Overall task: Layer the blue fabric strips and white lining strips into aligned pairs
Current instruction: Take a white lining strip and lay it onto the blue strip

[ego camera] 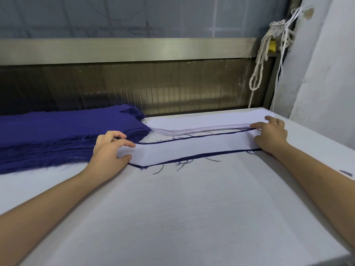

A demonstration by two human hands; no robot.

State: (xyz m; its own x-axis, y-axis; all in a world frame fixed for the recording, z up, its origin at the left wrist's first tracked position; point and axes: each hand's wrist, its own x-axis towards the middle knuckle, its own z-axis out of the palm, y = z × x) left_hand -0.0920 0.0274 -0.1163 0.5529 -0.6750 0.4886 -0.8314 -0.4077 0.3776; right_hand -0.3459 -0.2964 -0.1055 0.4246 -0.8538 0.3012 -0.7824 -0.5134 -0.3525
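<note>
A white lining strip [192,148] lies on a blue fabric strip [201,154], whose frayed edges show along both long sides. My left hand [109,150] rests at the strip's left end, thumb and fingers curled at its edge. My right hand [272,134] lies at the right end, with its fingers on the edge of a stack of white lining strips [207,121] just behind. A thick stack of blue fabric strips [63,131] sits at the left.
The work lies on a white padded table [192,208]. A metal rail and ribbed panel [134,85] run along the back. A white rope [259,60] hangs at the back right beside a white wall [326,73].
</note>
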